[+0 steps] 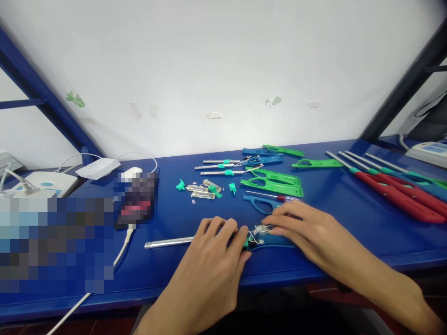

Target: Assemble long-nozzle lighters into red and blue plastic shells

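A stick lighter with its case opened lies near the table's front edge. Its silver metal tube [169, 242] points left, and its blue half-shell [275, 241] extends right. My left hand [213, 260] is closed around the lighter's middle, by a green piece and thin white wires; its fingertips hide part of it. Between the thumb and fingers of my right hand [310, 228] is a clear fuel tank [262, 229], held just above the blue half-shell. Right behind that hand are a screwdriver [261, 194] and another blue half-shell [249, 199].
Loose clear tanks [203, 195] and green triggers [180, 184] lie mid-table. Behind are metal tubes [221, 173] and green half-shells [275, 186]. Whole red and blue lighters [394, 195] lie right. A white cable [122, 253] and a blurred-out object [136, 200] are left.
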A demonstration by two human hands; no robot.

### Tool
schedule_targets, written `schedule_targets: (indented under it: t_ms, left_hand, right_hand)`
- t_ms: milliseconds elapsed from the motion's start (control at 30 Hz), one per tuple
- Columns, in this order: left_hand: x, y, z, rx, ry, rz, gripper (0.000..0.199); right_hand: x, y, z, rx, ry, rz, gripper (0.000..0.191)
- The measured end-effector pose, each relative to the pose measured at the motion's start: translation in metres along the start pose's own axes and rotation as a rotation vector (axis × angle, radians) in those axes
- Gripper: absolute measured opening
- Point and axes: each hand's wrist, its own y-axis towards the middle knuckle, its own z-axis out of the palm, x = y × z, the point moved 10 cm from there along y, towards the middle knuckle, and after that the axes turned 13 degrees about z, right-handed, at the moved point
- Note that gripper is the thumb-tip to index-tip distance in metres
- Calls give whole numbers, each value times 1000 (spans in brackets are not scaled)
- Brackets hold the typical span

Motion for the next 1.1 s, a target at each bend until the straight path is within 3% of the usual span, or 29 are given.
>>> schedule_targets:
  t_ms: [1100]
  left_hand:
    - [-1,-3,0,-20,13,10,34]
  right_hand:
    - [4,-14,0,-72,-74,-58,28]
